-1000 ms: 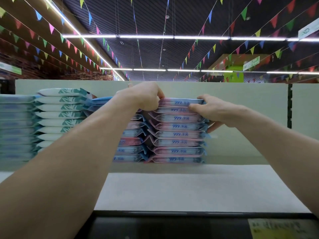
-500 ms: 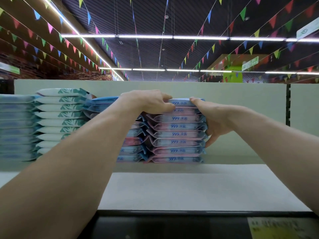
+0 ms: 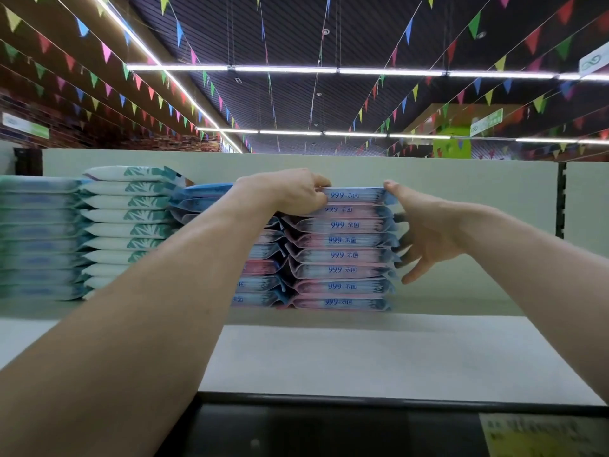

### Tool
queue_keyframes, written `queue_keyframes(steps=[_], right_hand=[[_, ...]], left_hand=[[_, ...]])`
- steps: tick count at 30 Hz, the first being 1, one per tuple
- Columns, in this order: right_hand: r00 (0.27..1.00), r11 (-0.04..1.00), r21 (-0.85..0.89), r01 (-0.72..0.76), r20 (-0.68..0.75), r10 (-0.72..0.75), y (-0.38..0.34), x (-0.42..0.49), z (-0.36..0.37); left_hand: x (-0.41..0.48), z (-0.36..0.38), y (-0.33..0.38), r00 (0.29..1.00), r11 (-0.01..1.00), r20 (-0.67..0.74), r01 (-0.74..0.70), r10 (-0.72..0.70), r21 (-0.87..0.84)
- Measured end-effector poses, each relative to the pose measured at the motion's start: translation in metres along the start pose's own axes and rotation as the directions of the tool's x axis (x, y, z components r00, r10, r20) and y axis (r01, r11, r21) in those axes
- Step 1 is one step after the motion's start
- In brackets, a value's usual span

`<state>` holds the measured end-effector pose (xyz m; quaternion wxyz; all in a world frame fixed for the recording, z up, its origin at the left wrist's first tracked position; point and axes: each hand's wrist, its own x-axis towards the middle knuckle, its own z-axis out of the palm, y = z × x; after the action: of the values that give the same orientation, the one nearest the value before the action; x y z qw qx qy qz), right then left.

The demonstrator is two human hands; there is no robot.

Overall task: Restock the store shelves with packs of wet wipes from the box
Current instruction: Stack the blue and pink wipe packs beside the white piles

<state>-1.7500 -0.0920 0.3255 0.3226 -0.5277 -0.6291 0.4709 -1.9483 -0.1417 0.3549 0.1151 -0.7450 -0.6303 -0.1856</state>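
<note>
A tall stack of pink and blue wet wipes packs marked 999 stands on the top shelf. My left hand lies over the left end of the top pack, its fingers curled round that end. My right hand is against the stack's right side, thumb touching the top pack's right corner and fingers spread straight down along the packs below. A second stack of the same packs stands just left, partly hidden by my left arm. The box is not in view.
Further left stand a stack of white and teal packs and a blurred blue stack. A pale back panel runs behind the shelf. A dark price rail with a yellow label edges the front. Bunting hangs overhead.
My left hand has lowered onto the top pack's left end. My right hand has let go of the pack ends; its fingers have spread flat against the stack's right side.
</note>
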Motion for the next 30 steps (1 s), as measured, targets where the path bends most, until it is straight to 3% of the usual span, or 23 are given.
queue_keyframes(steps=[2, 6, 8, 10, 12, 14, 16, 19, 23, 30], right_hand=[[1.0, 0.998, 0.056, 0.005, 0.024, -0.006, -0.001, 0.0, 0.001], [0.999, 0.999, -0.026, 0.022, 0.035, -0.021, -0.006, -0.006, 0.019], [1.0, 0.99, -0.143, 0.012, -0.025, -0.016, -0.008, -0.014, 0.023], [0.97, 0.93, -0.359, 0.074, -0.193, -0.151, -0.009, -0.02, 0.024], [0.862, 0.793, -0.569, 0.218, -0.269, -0.43, -0.01, -0.025, 0.027], [0.725, 0.546, -0.788, 0.286, -0.195, -0.661, -0.014, -0.03, 0.034], [0.609, 0.311, -0.912, 0.267, -0.09, -0.788, -0.018, -0.034, 0.046], [0.522, 0.133, -0.96, 0.245, 0.015, -0.853, -0.019, -0.035, 0.066], [0.549, 0.081, -0.968, 0.238, 0.066, -0.833, -0.019, -0.038, 0.082], [0.607, 0.103, -0.977, 0.187, 0.032, -0.794, -0.017, -0.033, 0.094]], left_hand=[[-0.001, 0.001, 0.001, 1.0, 1.0, -0.014, -0.021, 0.021, -0.019], [-0.004, 0.0, 0.0, 1.0, 1.0, -0.018, -0.011, 0.011, -0.008], [-0.005, -0.001, -0.001, 0.999, 1.0, -0.046, 0.007, -0.008, -0.014], [-0.006, -0.001, -0.002, 0.996, 1.0, -0.091, 0.015, -0.015, -0.009], [-0.008, -0.003, -0.001, 0.994, 1.0, -0.105, 0.011, -0.011, -0.001], [-0.012, -0.011, -0.003, 0.995, 0.999, -0.1, 0.032, -0.029, 0.03], [-0.019, -0.023, -0.01, 0.991, 0.994, -0.118, 0.071, -0.061, 0.082], [-0.028, -0.036, -0.027, 0.985, 0.962, -0.119, 0.152, -0.128, 0.228], [-0.041, -0.021, -0.053, 0.973, 0.897, -0.059, 0.23, -0.224, 0.377], [-0.042, 0.007, -0.064, 0.968, 0.883, -0.183, 0.233, -0.171, 0.407]])
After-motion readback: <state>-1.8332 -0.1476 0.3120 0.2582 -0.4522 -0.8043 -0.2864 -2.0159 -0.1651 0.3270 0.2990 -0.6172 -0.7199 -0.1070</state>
